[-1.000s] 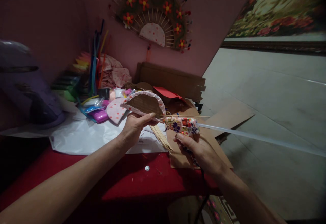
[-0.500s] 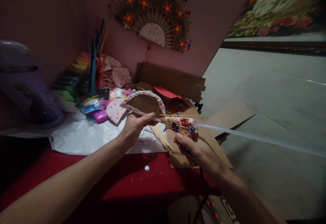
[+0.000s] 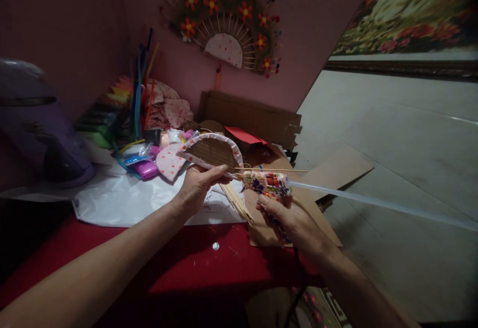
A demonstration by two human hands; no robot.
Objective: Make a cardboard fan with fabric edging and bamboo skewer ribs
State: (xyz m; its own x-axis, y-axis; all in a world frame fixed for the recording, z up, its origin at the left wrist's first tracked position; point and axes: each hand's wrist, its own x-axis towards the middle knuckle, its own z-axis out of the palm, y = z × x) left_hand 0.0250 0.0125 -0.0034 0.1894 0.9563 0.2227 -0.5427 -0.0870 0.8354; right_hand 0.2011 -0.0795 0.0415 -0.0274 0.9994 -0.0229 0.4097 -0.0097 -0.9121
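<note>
My left hand (image 3: 197, 188) pinches a half-round cardboard piece (image 3: 214, 153), its brown back facing me and its edge wrapped in white fabric with red dots. In my right hand (image 3: 289, 218) is a hot glue gun (image 3: 267, 183) with a colourful beaded cover. Its tip is at the right corner of the cardboard, close to my left fingertips; whether they touch is hard to see. A long clear glue stick (image 3: 354, 197) sticks out of the gun's back. One thin wooden skewer (image 3: 284, 170) runs rightward from that corner, just above the gun.
Several skewers (image 3: 236, 201) lie beneath my hands near a cardboard sheet (image 3: 261, 236). A second dotted half-round (image 3: 172, 161) rests beside clay packets (image 3: 145, 169) on white plastic (image 3: 112, 203). A purple container (image 3: 48, 134) stands left; a decorated fan (image 3: 224, 24) hangs behind. The gun's dark cord (image 3: 297, 288) hangs down.
</note>
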